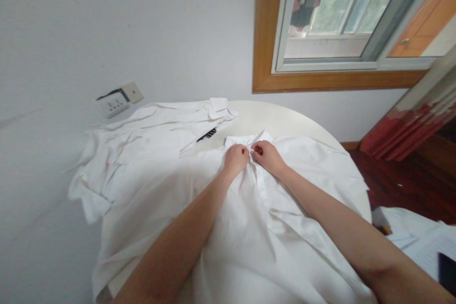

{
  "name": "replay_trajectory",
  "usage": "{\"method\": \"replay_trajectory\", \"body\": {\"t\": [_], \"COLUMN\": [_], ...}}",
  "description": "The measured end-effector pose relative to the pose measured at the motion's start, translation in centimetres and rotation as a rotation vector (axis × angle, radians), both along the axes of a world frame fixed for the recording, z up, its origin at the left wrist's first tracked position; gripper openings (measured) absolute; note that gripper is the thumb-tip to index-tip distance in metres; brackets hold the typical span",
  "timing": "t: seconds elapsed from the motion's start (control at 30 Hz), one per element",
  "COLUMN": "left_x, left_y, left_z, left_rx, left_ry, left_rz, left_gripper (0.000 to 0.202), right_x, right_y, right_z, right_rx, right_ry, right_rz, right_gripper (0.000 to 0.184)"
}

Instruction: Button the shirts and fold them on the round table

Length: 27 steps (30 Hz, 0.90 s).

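A white button-up shirt (245, 228) lies spread over the round table, its collar (263, 137) toward the far side and its front placket running toward me. Just below the collar, my left hand (236, 159) pinches one edge of the shirt front. Close beside it, my right hand (268, 156) has its fingertips curled together on the facing edge. The two hands nearly meet at the placket. Any button between the fingertips is too small to make out. To the left lies a second white garment (153, 126) with a collar, rumpled and hanging over the table's edge.
The round white table (281, 116) stands against a wall with a socket (113, 103). A black striped item (207, 135) lies between the garments. A wood-framed window (265, 83) is ahead, a red and cream curtain (395, 128) to the right. Papers (423, 242) lie at lower right.
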State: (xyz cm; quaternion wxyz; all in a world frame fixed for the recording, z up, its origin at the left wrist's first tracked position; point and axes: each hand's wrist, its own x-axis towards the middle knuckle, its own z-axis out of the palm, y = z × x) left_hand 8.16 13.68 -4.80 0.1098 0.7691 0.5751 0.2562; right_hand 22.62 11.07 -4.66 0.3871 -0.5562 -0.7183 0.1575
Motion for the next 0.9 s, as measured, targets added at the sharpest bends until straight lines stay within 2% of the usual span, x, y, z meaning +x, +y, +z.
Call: {"method": "replay_trajectory", "body": {"t": [0.2,0.4,0.57,0.73,0.9], "left_x": [-0.2,-0.6,-0.8,-0.7,-0.7], "left_y": [0.5,0.7,0.7,0.4,-0.1], "left_z": [-0.4,-0.4,-0.1,0.0,-0.2], "left_rx": [-0.021,-0.022,-0.044,-0.037,0.086], "left_ry": [-0.027,-0.081,-0.098,-0.122,-0.120], "left_rz": [-0.017,-0.090,-0.138,-0.113,-0.101], "left_gripper": [0.026,0.024,0.024,0.017,0.009], "right_x": [0.4,0.7,0.7,0.7,0.5], "right_y": [-0.3,0.2,0.5,0.3,0.2], "right_z": [0.2,-0.7,-1.0,-0.9,-0.7], "right_rx": [-0.049,-0.132,-0.115,-0.105,-0.090], "right_ry": [0.104,0.255,0.262,0.249,0.199], "right_rz": [0.024,0.059,0.061,0.050,0.027], "right_gripper": [0.009,0.013,0.011,0.010,0.011]}}
